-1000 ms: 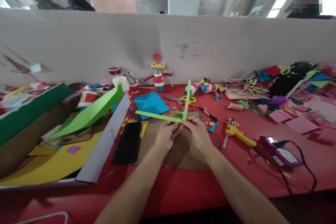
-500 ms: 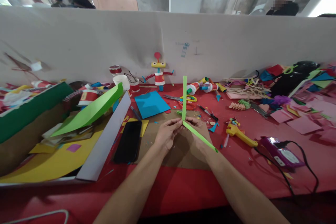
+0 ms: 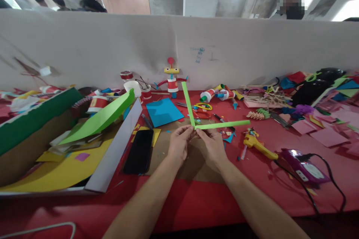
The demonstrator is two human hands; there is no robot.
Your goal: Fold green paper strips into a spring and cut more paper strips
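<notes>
- Pinching the two green paper strips (image 3: 225, 124) where they meet at a corner, I hold them just above the cardboard (image 3: 202, 171), one strip pointing up and away, the other out to the right.
- My left hand (image 3: 178, 141) is closed narrow at that corner, thumb and fingertips together.
- My right hand (image 3: 211, 145) pinches just beside it – the two hands' fingertips nearly meet.
- Just beyond the corner, partly covered by the strips, sits a small green coil (image 3: 198, 122).
- Farther off lie the blue paper (image 3: 165, 112), the scissors (image 3: 206, 106) with yellow and red handles, and a pen (image 3: 218, 118).
- Left of the cardboard, the phone (image 3: 138, 152) lies partly on yellow paper (image 3: 156, 137); past it stands a box (image 3: 116, 149) with a green sheet (image 3: 102, 119) slanting up out of it.
- To the right on the red table (image 3: 196, 203) rest a yellow glue gun (image 3: 261, 147) and a purple box (image 3: 304, 168) with a black cord plugged in.
- Against the pale wall (image 3: 140, 41) stands a paper-cup figure (image 3: 172, 86) – upright, arms spread.
</notes>
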